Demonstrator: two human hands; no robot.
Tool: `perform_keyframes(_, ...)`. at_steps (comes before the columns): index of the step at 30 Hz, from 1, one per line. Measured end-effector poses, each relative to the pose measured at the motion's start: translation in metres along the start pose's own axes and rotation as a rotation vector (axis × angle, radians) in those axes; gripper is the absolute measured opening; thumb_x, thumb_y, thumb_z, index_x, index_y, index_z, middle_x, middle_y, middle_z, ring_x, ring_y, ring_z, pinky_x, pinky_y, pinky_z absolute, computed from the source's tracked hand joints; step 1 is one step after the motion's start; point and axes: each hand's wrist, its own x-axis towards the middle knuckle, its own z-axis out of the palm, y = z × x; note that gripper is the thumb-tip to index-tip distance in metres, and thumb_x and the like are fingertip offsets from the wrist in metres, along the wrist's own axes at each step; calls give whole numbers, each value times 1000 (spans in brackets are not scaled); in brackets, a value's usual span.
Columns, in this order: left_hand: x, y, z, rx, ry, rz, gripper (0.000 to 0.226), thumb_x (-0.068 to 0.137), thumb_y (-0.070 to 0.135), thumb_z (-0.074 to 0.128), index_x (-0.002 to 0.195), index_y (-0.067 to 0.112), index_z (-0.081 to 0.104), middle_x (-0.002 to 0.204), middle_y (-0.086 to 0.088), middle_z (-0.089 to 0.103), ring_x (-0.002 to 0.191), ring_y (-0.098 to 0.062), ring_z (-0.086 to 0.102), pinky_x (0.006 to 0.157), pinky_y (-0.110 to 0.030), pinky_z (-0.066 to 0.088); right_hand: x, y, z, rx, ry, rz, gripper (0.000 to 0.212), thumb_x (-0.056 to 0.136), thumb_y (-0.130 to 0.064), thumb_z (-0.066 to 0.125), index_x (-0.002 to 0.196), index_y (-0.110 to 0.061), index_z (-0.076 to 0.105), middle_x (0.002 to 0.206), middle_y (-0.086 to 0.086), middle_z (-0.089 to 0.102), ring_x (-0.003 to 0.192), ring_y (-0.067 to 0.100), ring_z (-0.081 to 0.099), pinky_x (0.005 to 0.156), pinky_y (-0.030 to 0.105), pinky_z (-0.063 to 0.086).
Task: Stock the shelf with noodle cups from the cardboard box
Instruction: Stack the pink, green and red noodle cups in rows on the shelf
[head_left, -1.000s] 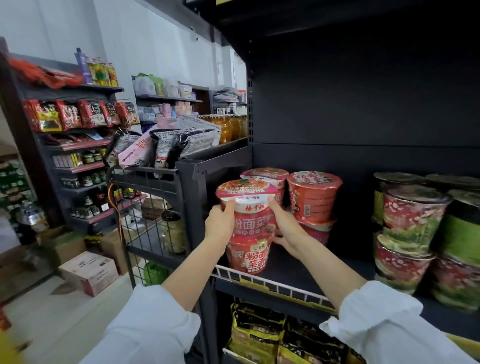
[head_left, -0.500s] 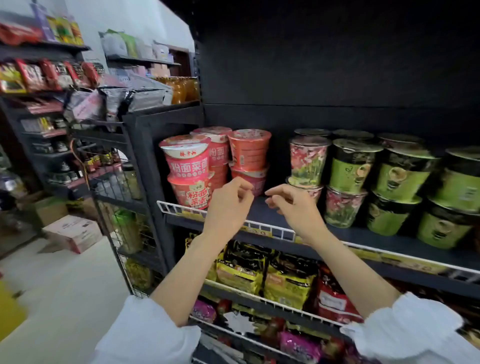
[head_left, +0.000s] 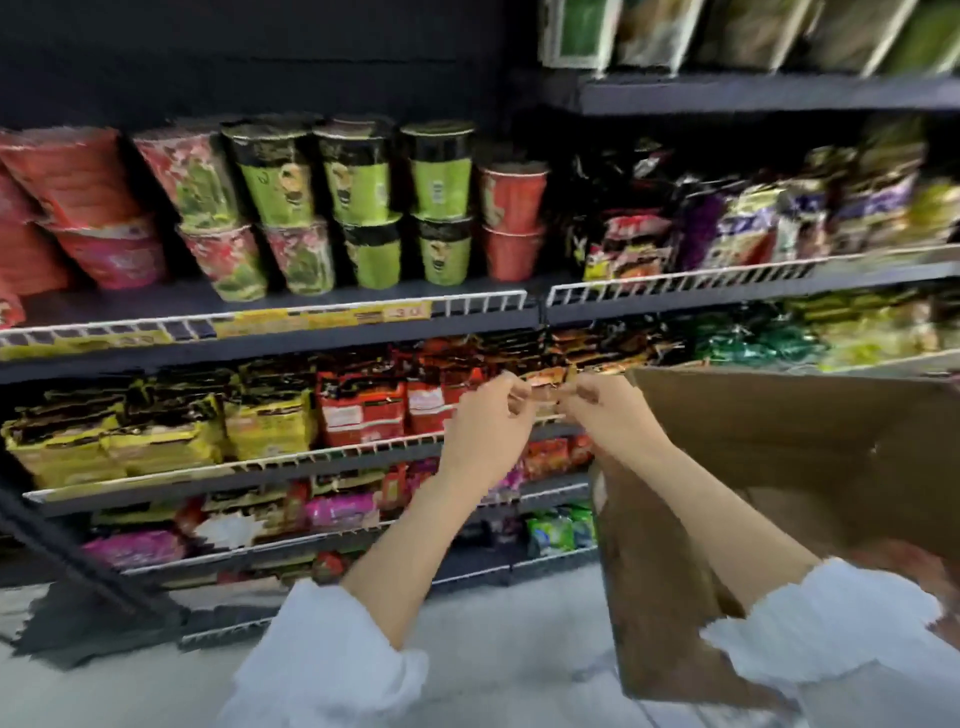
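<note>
From my head camera, the noodle cups (head_left: 358, 208) stand two high along the shelf (head_left: 270, 306), set back behind its white wire front edge so they can't slide off — red ones toward the left end, green ones in the middle. The cardboard box (head_left: 779, 467) sits low at my right, its flaps open toward me, which I take to be so I can reach straight in for more.

My left hand (head_left: 488, 431) and right hand (head_left: 608, 415) hang in the air in front of the packet shelves, close together. Both have fingers loosely curled and hold nothing (the picture is smeared, so the fingertips are hard to read). My right forearm crosses the box's near corner — whether it touches, I can't tell.
</note>
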Motion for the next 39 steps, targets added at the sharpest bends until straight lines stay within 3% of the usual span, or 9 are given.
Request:
perform_keyframes(5,11,86,131,47,-298,45,18,90,23,54,104,19,65,108,-5,67,101,-24,61,86,-39,52,-35,116,-90,28,80,244,20,89,-11,53,95,-11,73,81,6,66,77,19,60,71,32,49)
perform_keyframes(11,28,166,288,82,-495,-37,21,95,26,49,108,17,64,107,-4,66,93,-21,62,79,-33,53,-56,267,-183,-55,-4,484,25,92,-16,51,108,-6,67,96,10,64,87,19,55,72,21,36)
perform_keyframes(17,38,190,421,184,-712,-259,27,95,23,49,109,8,65,109,-13,69,101,-28,64,77,-29,49,-44,397,-220,-150,-303,617,34,93,-19,49,119,0,58,117,17,62,106,30,61,80,30,47)
perform_keyframes(22,39,183,478,273,-901,-426,39,97,20,47,127,-6,50,126,-21,57,94,-24,54,50,-20,33,-31,454,-216,-240,-641,622,46,94,-37,49,131,-8,52,129,12,56,116,27,54,96,33,44)
perform_keyframes(27,39,170,505,156,-1122,-745,26,100,18,42,114,-2,52,100,-18,63,71,-22,66,63,-28,52,-18,472,-209,-302,-884,602,50,89,-37,57,131,-10,51,134,7,54,120,28,52,106,43,40)
perform_keyframes(29,37,167,510,40,-1169,-871,30,101,19,38,115,-2,53,107,-22,65,85,-32,67,80,-39,53,-16,478,-204,-400,-868,615,52,89,-40,56,133,-11,49,135,9,53,122,28,50,106,42,39)
perform_keyframes(31,34,166,513,-12,-1159,-930,25,101,23,38,104,4,55,85,-17,68,74,-29,65,81,-40,53,-15,478,-200,-534,-791,606,44,96,-31,47,133,-7,48,136,12,51,126,30,48,109,43,36)
perform_keyframes(34,39,169,501,-52,-1001,-928,22,99,24,43,84,10,51,51,-3,61,39,-12,58,40,-20,49,-9,482,-201,-567,-623,592,34,97,-22,44,127,-9,52,129,13,56,120,31,51,104,42,39)
perform_keyframes(39,62,179,459,-170,-668,-715,28,98,23,47,123,9,48,70,-5,62,37,-7,60,38,-19,50,7,465,-219,-487,-359,521,44,97,-27,40,141,-28,36,139,17,43,129,42,30,103,46,30)
